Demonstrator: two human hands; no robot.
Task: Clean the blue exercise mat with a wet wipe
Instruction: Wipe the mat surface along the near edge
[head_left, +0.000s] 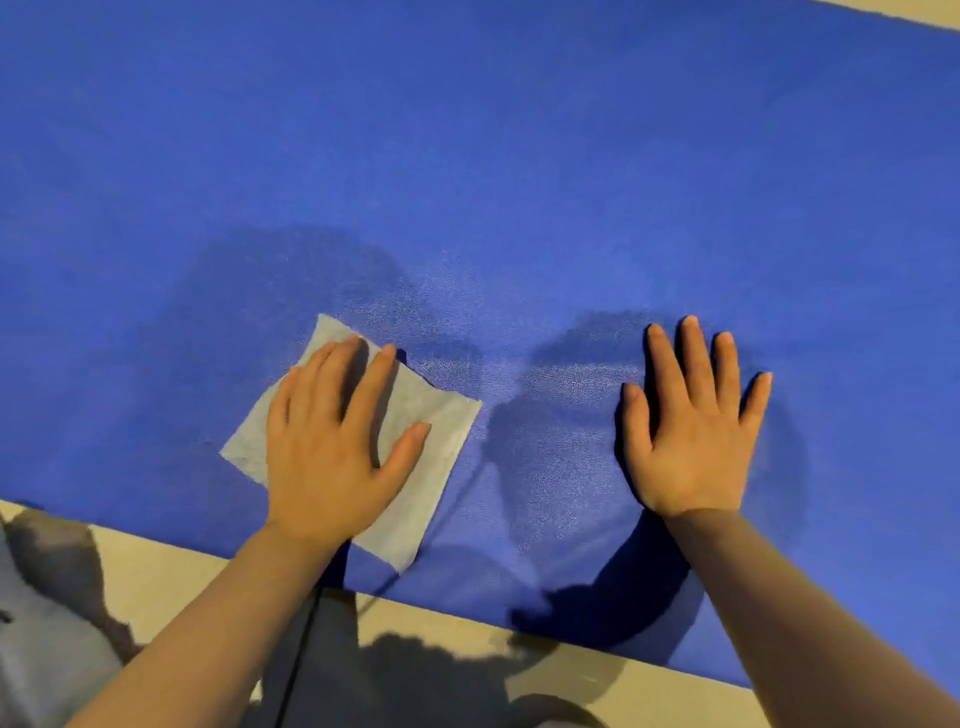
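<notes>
**Wet wipe pressed flat on the mat's near edge, bare mat lying beyond**

Head view: the blue exercise mat (519, 156) is spread on a pale floor (166, 571), its long axis running left to right and tilting down toward the right. The wet wipe (436, 441) is laid flat on the mat close to the near edge. It is pressed down by the left hand (332, 441), whose fingers are straight and spread; nothing is pinched or curled round. The right hand (696, 426) is laid palm down on the bare mat, well apart to the right of the wipe, fingers straight, nothing held; it is judged to be steadying the mat.

A darker, faintly glistening patch is seen just beyond and to the right of the wipe, judged to be damp. The far and outer stretches of the mat look dry, so most of the cleaning is judged to remain, and the left hand is the nearer for it. No object is seen on the mat in the wipe's way; only shadows fall between the hands. A grey fabric shape (47, 649) lies at the lower left, off the mat
</notes>
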